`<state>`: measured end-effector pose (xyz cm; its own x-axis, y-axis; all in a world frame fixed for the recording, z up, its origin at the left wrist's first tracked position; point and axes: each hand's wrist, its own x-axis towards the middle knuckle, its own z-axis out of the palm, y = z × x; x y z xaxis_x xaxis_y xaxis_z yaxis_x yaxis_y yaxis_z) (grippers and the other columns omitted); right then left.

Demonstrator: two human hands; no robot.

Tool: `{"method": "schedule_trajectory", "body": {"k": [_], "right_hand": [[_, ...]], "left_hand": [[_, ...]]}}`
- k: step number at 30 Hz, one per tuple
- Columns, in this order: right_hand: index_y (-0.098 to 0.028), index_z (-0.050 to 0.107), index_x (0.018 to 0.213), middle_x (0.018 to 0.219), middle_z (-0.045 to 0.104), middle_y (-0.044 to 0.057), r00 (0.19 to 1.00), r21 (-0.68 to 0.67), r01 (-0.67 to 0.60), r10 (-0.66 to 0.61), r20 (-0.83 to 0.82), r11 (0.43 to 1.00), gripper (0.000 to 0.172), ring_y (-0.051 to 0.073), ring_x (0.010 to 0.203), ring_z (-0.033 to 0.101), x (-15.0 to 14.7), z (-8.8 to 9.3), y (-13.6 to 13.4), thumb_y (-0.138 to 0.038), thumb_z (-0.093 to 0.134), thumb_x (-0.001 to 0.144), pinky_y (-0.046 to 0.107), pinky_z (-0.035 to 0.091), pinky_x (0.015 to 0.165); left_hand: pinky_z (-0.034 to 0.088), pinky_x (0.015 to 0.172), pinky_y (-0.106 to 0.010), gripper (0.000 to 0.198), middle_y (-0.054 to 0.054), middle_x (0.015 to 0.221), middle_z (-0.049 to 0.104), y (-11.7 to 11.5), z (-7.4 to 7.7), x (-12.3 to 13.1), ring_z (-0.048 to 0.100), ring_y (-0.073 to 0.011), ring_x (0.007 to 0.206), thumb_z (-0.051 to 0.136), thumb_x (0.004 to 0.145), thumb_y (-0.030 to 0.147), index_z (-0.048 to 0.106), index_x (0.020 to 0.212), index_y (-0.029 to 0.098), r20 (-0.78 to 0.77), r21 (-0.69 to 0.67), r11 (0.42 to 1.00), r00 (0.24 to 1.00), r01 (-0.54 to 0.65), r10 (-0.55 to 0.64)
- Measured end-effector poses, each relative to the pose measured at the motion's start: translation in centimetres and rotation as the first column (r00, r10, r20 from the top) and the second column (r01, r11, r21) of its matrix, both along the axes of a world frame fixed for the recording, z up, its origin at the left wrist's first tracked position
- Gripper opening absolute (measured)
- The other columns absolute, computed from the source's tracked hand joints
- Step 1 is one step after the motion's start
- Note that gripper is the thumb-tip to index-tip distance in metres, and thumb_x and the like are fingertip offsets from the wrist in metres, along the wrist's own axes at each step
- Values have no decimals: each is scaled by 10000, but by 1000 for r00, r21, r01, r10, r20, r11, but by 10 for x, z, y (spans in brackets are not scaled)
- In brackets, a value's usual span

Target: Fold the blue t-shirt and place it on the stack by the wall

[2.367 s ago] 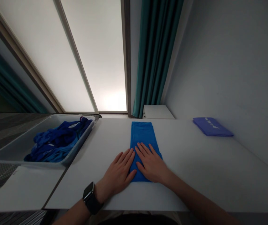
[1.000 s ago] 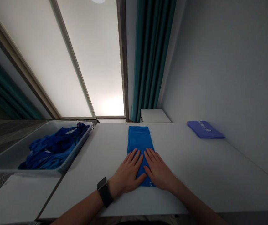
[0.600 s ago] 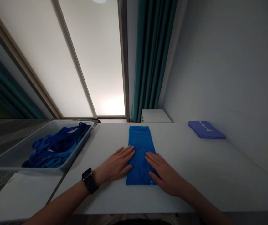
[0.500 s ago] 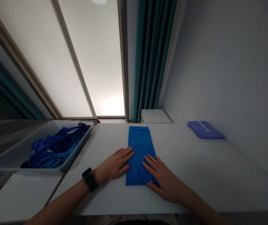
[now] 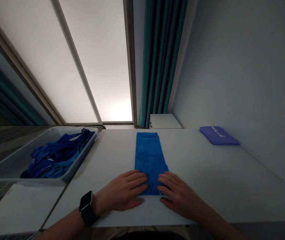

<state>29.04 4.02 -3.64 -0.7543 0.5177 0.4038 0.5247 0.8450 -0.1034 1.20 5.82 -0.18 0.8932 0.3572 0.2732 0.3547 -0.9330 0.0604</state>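
Taking twelve as straight ahead of you, the pale plastic tub (image 5: 6,170) sits at ten o'clock, heaped with crumpled blue garments (image 5: 54,156). Coming round, you wear a dark watch (image 5: 86,203) on your left wrist, and your left hand (image 5: 126,190) lies with loosely curled fingers over the folded blue cloth (image 5: 148,156) at its seven o'clock side, thumb just off the near edge. That cloth lies flat on the white bench (image 5: 117,146) at twelve o'clock, a long strip pointing away from you, with faint creases across it and a small white mark by its five o'clock corner. Your right hand (image 5: 179,193) mirrors the other at five o'clock, fingers bent onto the cloth, thumb low beside the near edge; you can't tell from this view whether either hand is pinching the fabric or merely resting on it. Expect the cloth to be light, soft and limp, perhaps a little slippery between layers, and hard to damage. Your best hold is likely both near corners, at seven and five o'clock, taking every layer together. At two o'clock, a folded purple cloth (image 5: 219,136) with white lettering lies near the wall (image 5: 244,76).
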Motion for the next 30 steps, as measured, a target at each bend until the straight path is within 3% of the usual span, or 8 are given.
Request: {"method": "schedule_trajectory", "body": {"k": [4,10,21,25,30], "right_hand": [[-183,609,951,959,654,68,1000,78,-20,22,-20,997,67,216,987,602,3,-5,-1,-162,583,893,403,486,931],[-193,618,995,941,661,67,998,9,2,-1,-63,1000,105,199,940,614,5,-7,0,-165,546,924,364,515,852],[-181,614,1048,1012,671,95,995,-5,59,-59,-85,998,190,215,924,626,0,-6,-1,-113,548,884,385,528,836],[-185,622,1070,1071,676,107,994,-37,79,-81,-72,996,195,225,956,633,-1,-5,-2,-146,519,910,406,527,867],[-200,561,1288,1339,590,138,989,-13,144,-144,-32,990,401,276,1183,570,-9,-5,1,-165,562,888,469,492,972]], "left_hand": [[505,946,-345,200,-69,1031,692,-7,-3,4,631,-199,1003,511,969,242,610,1118,152,-27,78,997,1000,2,0],[532,833,-315,221,-79,1065,670,-7,-7,7,623,-196,946,482,987,246,563,1169,151,-69,93,994,995,-65,72],[501,871,-345,310,-104,1158,627,-16,-22,24,578,-228,1074,502,959,136,490,1269,135,-164,159,972,967,-170,196],[521,836,-350,292,-90,1122,646,-13,-20,24,592,-238,1039,506,954,129,506,1247,141,-145,110,977,969,-183,198],[543,811,-359,231,-64,1036,670,-3,-24,22,625,-227,953,529,945,146,550,1173,174,-12,-19,970,970,-241,241]]}}
